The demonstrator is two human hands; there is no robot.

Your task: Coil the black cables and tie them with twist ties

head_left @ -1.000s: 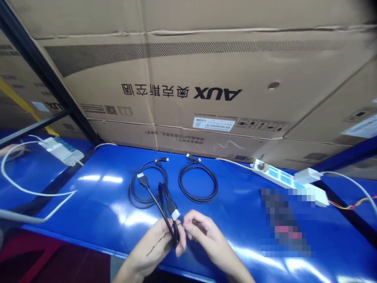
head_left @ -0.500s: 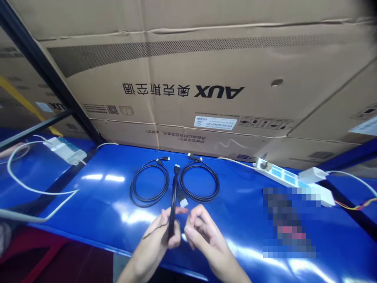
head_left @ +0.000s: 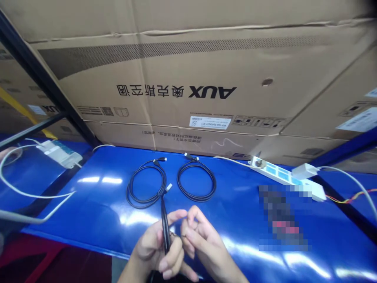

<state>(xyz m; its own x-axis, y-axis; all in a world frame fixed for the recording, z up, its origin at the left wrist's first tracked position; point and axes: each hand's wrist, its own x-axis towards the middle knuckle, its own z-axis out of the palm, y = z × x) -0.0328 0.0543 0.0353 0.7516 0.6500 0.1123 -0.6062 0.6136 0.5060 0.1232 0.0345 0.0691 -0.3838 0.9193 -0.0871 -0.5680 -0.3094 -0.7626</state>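
Note:
My left hand (head_left: 156, 239) is closed around a folded black cable (head_left: 165, 224), which stands upright from the fist. At its top a plug with a pale metal tip (head_left: 169, 188) points up and to the right. Close beside it, my right hand (head_left: 203, 239) is pinched, thumb against fingers. A thin dark tie (head_left: 172, 234) shows between the cable and my right fingertips; its ends are hidden by the fingers. Beyond the hands lie two coiled black cables, a left coil (head_left: 147, 184) and a right coil (head_left: 196, 179), each with plugs at the top.
Large cardboard boxes (head_left: 165, 67) stand along the back of the blue table (head_left: 97, 208). A white power strip (head_left: 285, 177) with an adapter lies at right, near a pixelated dark object (head_left: 279, 216). At left are another power strip (head_left: 60, 153), white cord and a dark rack post (head_left: 38, 74).
The held cable has tilted and dropped closer to me, its plug shifting left. My right fingers have come closer to the cable, and the thin tie now shows on its right side.

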